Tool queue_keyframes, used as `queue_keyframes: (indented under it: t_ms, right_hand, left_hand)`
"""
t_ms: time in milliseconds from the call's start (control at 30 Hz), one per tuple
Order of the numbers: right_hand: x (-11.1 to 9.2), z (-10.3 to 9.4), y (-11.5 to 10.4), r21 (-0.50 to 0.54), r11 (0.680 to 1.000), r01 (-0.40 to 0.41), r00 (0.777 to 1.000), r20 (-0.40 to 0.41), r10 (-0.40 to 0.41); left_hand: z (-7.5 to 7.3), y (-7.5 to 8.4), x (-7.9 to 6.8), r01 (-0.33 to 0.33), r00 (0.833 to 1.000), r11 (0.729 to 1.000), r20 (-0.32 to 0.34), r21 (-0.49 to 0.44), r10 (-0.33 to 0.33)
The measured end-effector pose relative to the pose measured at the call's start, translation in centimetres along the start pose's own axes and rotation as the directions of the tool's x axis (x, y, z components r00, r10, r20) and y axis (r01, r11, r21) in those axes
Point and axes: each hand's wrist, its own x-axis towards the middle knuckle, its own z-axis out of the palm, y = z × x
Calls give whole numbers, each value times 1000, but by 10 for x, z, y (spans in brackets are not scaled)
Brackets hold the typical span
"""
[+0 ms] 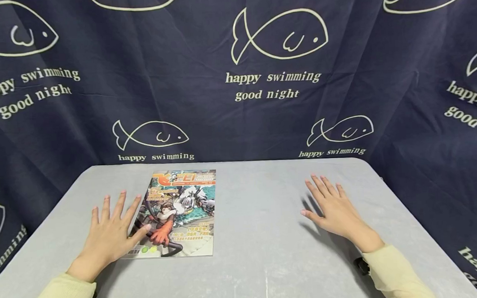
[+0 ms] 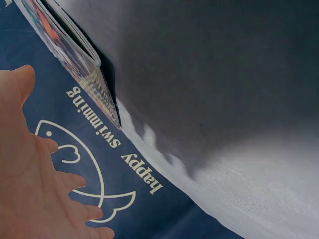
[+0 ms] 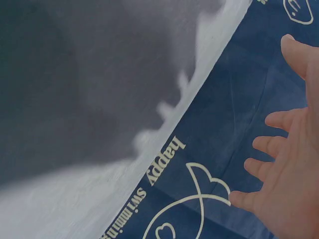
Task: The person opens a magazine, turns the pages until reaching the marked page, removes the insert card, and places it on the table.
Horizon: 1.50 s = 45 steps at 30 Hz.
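A magazine (image 1: 193, 214) with a colourful illustrated cover and orange title lettering lies flat on the left half of the table. My left hand (image 1: 112, 232) is spread beside it, the thumb overlapping the cover's lower left in the head view. In the left wrist view the left hand (image 2: 35, 169) shows its palm, holding nothing, with the magazine's edge (image 2: 75, 55) close by. On the right side, my right hand (image 1: 336, 209) hovers with fingers extended and nothing in it. The right wrist view shows that hand (image 3: 294, 164) above the table, its shadow falling on the surface.
The grey table (image 1: 259, 238) has rounded far corners. Behind it and along both sides hangs a dark blue curtain (image 1: 206, 78) printed with fish outlines and lettering. A dark band (image 1: 362, 266) shows at the right sleeve's cuff.
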Motion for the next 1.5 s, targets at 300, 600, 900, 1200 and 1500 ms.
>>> queue_keyframes:
  t_ms: [300, 600, 900, 1200, 1500]
  right_hand:
    - [12, 4, -14, -24, 997, 71, 997, -23, -72]
    - [21, 11, -32, -29, 989, 146, 988, -39, -147]
    - [28, 14, -55, -32, 974, 223, 974, -19, -224]
    - [34, 19, -78, -25, 950, 311, 950, -24, -312]
    - [43, 19, -99, -25, 909, 415, 909, -35, -416]
  left_hand:
    - [-1, 3, 2, -42, 998, 999, -41, 18, 42]
    - [1, 6, 1, -94, 992, 995, -74, 44, 97]
    - [5, 10, -2, -142, 984, 988, -95, 64, 148]
    - [4, 15, -3, -215, 964, 973, -143, 81, 225]
    - [7, 19, -5, -275, 943, 957, -168, 87, 287]
